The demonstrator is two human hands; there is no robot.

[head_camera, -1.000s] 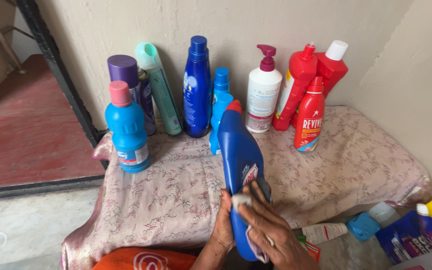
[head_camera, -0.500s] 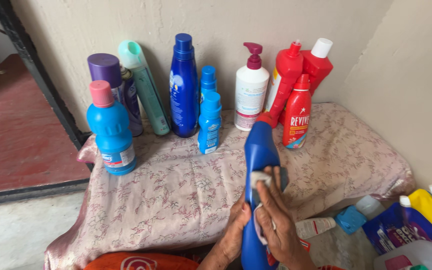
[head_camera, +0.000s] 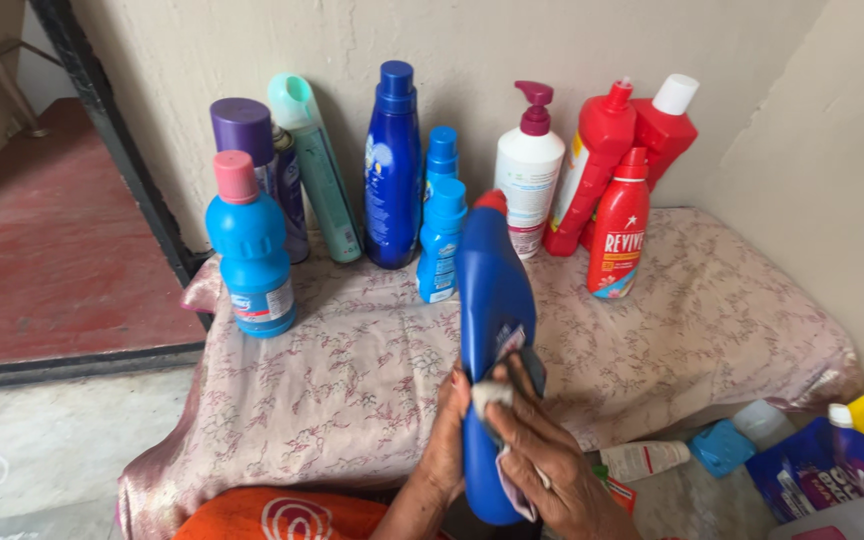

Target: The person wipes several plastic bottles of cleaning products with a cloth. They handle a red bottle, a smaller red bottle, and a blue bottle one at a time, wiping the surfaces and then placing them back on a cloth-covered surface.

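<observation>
Both hands busy on a dark blue angled-neck cleaner bottle (head_camera: pixel 493 300)

Left hand (head_camera: pixel 446 440) wraps the lower part of the bottle from behind, holding it upright over the front edge of the floral-cloth table (head_camera: pixel 352 380). Right hand (head_camera: pixel 542 460) presses a small whitish cloth (head_camera: pixel 492 397) flat against the bottle's label side. Behind it, a row stands against the wall: light blue bottle with a pink cap (head_camera: pixel 250 250), tall dark blue bottle (head_camera: pixel 393 170), white pump bottle (head_camera: pixel 529 170), small red bottle (head_camera: pixel 619 228).
</observation>
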